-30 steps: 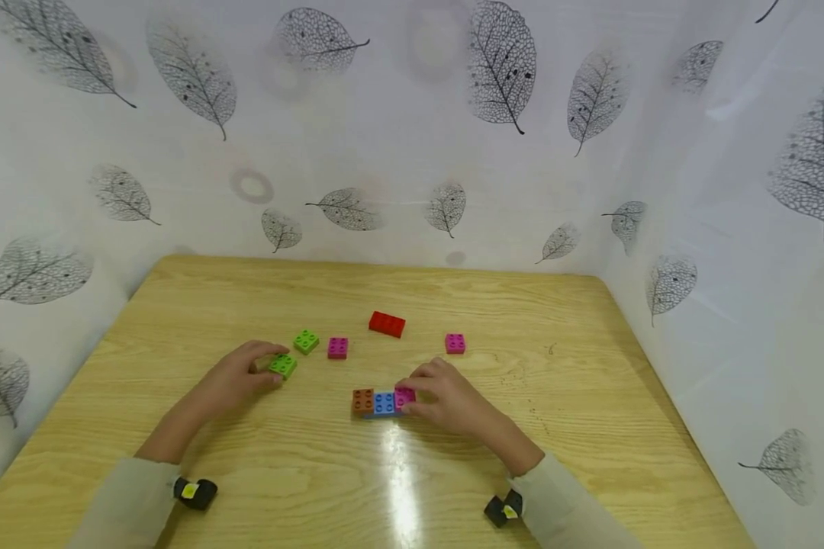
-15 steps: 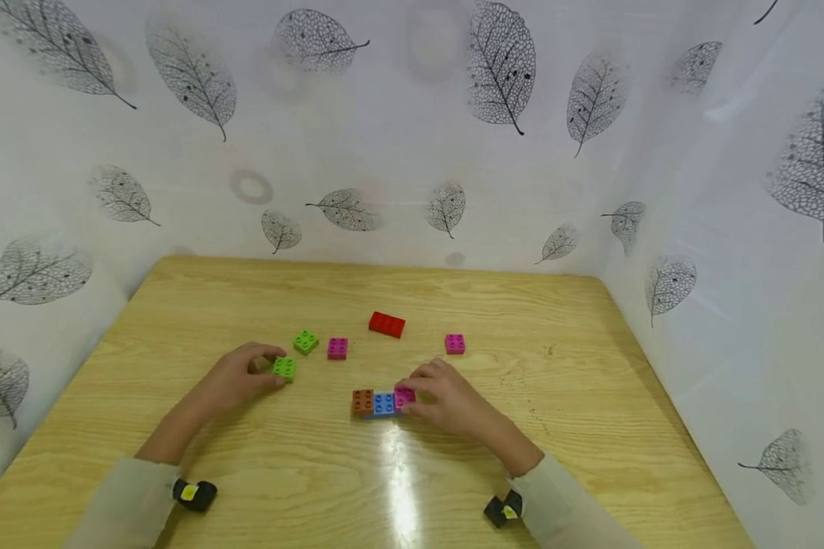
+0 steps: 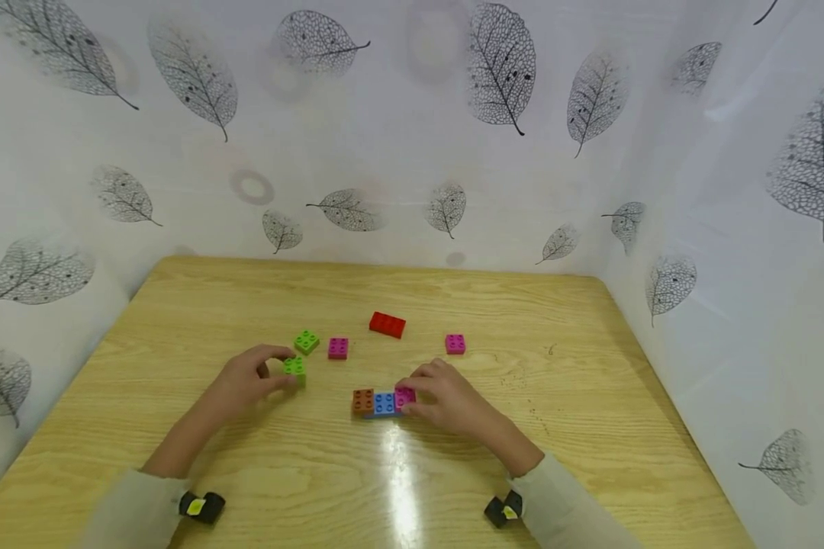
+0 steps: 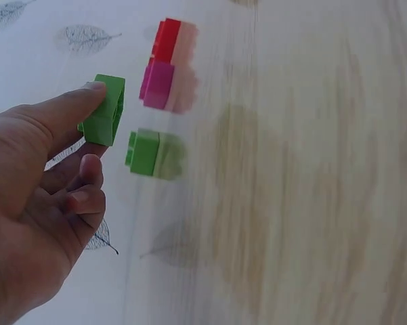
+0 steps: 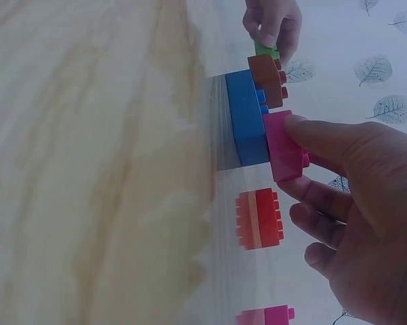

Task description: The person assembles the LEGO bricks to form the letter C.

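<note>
My left hand (image 3: 247,381) pinches a square green toy brick (image 3: 294,370) between thumb and fingers. In the left wrist view this green brick is lifted off the table, its hollow underside partly showing. My right hand (image 3: 446,396) pinches a pink brick (image 5: 285,145) by its sides, seated at the right end of a long blue brick (image 5: 246,122). A brown brick (image 3: 362,400) sits at the blue one's left end, and the blue studs in the middle are bare. This joined group stands on the table to the right of my left hand.
Behind the left hand, a second green brick (image 3: 306,342) lies on the wooden table (image 3: 247,488). Beside it is a pink brick (image 3: 338,348), with a long red brick (image 3: 387,324) farther back. Another pink brick (image 3: 455,344) lies at the right. A leaf-print curtain (image 3: 384,137) surrounds the table.
The green brick in my left hand has turned upright and moved right and up from the table, with the left hand shifting along. My right hand keeps its grip on the pink brick.
</note>
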The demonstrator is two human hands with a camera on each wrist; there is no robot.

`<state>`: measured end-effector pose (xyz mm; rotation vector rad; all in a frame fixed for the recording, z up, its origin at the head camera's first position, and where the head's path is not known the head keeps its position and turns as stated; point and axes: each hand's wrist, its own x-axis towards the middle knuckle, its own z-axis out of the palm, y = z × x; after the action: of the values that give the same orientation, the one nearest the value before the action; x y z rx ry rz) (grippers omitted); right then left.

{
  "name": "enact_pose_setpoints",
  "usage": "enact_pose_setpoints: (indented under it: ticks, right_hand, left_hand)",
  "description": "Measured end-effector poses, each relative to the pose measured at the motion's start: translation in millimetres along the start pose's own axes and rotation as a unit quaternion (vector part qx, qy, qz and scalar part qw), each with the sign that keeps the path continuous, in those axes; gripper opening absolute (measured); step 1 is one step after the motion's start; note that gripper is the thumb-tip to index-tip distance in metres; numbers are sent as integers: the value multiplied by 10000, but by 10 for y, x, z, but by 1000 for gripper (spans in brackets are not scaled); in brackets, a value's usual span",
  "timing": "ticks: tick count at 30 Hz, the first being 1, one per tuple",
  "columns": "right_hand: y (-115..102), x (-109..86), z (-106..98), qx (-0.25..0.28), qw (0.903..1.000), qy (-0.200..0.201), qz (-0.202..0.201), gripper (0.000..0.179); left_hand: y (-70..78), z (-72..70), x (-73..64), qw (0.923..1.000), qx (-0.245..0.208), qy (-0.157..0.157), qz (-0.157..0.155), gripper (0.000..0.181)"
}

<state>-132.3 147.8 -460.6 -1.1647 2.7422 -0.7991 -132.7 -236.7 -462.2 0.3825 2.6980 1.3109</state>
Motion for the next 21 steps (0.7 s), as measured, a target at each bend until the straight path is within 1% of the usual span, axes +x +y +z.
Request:
enact_pose_setpoints:
  ticks: [4,7,11,16,21]
  right_hand:
    - [-2,-3,-9,-4,10000,-14,37,32]
    - [-7,-4,-17,0,10000,-14,38,32]
    - [-7,-7,-16,30,10000,4,13,32]
    - [-8,-9,-4,32,10000,6,-1,32]
    - [-15,-5,2,-36,10000,-12,3,34]
  left_hand:
    - [87,85,-13,9993,-13,70,370,44]
    - [155,151,-16,9984,45,112,561,42]
    - [238,236,-32,9977,-22,92,664,40]
    - [340,342,-50,9972,-38,-13,750,37]
    - [466,427,-57,9967,6,-110,806,39]
